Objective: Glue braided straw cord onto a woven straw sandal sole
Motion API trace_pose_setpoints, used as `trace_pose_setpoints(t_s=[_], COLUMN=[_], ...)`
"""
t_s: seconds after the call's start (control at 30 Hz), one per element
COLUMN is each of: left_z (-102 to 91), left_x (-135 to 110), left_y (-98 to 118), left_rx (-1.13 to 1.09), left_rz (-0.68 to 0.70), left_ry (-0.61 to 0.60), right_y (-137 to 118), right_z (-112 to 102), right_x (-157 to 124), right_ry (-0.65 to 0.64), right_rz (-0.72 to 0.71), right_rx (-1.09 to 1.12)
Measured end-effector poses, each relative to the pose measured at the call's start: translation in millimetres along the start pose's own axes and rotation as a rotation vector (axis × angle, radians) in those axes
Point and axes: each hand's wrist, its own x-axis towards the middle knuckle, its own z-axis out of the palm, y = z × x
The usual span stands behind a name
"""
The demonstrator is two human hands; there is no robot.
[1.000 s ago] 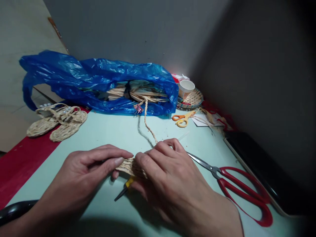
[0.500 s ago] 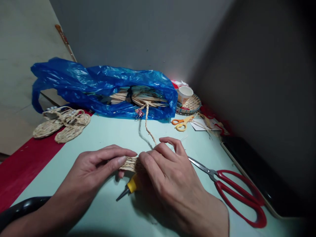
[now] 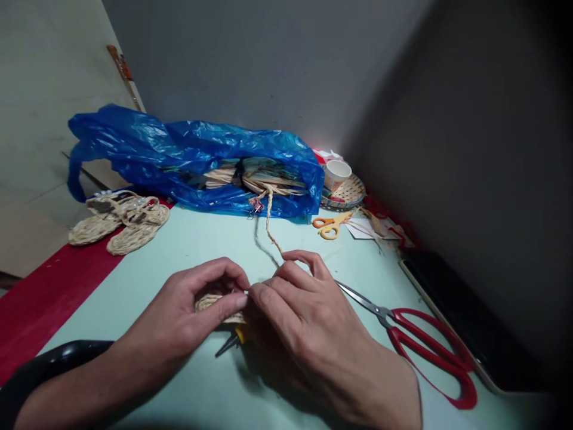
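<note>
My left hand point(image 3: 201, 304) is closed around a small woven straw piece point(image 3: 208, 300), its thumb and forefinger pinched at the piece's right end. Close against it, my right hand point(image 3: 304, 316) has its fingers bent and pressed together at the same spot; its own fingertips and the piece's far end are hidden. A braided straw cord point(image 3: 269, 224) runs from under the right hand's fingers back to a pink clip at the blue bag. Below the hands, the dark nozzle of a yellow-capped glue bottle point(image 3: 228, 345) shows, the rest covered by my right hand.
A blue plastic bag point(image 3: 147, 146) holding straw lies at the back. Woven straw sandals point(image 3: 138, 230) sit left. Red-handled scissors point(image 3: 430, 346) and a black tablet-like device point(image 3: 465, 322) lie right. Orange-yellow scissors point(image 3: 330, 227) and a basket point(image 3: 351, 194) with a paper cup point(image 3: 336, 173) stand behind.
My left thumb and forefinger have moved right and closed into a pinch beside the right fingers. The woven piece has shifted, its rounded left end now showing inside my left hand.
</note>
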Motion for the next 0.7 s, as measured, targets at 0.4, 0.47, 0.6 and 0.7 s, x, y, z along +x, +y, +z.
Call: trace_pose_setpoints(t_s=[0.4, 0.47, 0.6, 0.7], left_z=[0.2, 0.4, 0.5, -0.7], left_x=[-3.7, -3.6, -2.2, 0.3], left_y=[-0.4, -1.6, -4.0, -4.2], left_rx=[-0.005, -0.047, -0.156, -0.183], left_rz=[-0.051, -0.056, -0.098, -0.119], left_ry=[-0.005, 0.039, 0.027, 0.005], right_y=[2.4, 3.7, 5.6, 4.7], right_z=[1.4, 0.0, -3.7, -3.9], right_x=[-0.6, -0.3, -0.6, -0.5], right_ry=[0.065, 0.069, 0.051, 0.048], right_rz=[-0.01, 0.024, 0.051, 0.038], right_rx=[0.038, 0.076, 0.107, 0.087])
